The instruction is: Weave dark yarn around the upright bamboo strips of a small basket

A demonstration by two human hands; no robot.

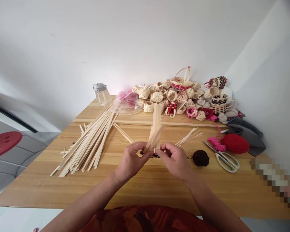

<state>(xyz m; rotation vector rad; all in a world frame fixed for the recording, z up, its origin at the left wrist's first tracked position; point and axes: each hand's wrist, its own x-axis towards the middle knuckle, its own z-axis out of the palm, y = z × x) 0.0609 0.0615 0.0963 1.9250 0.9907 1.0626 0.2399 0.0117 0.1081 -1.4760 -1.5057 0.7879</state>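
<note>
Head view has both hands meeting at centre frame, just above the table [145,190]. The left hand [130,162] and right hand [176,161] have their fingers pinched closed on the lower end of a bundle of strips [156,124], which stands up and points toward the top of the frame. The bundle is made of pale, flat, thin slats, pressed together at the bottom and blurred just above the grip. A dark thread [156,156] shows at the pinch and runs right to a dark yarn ball [200,158] lying on the table. As I judge it, if either pinch loosens the slats could splay or slide out of line, and a tug on the thread could roll the ball toward the scissors [226,160] at centre right
</note>
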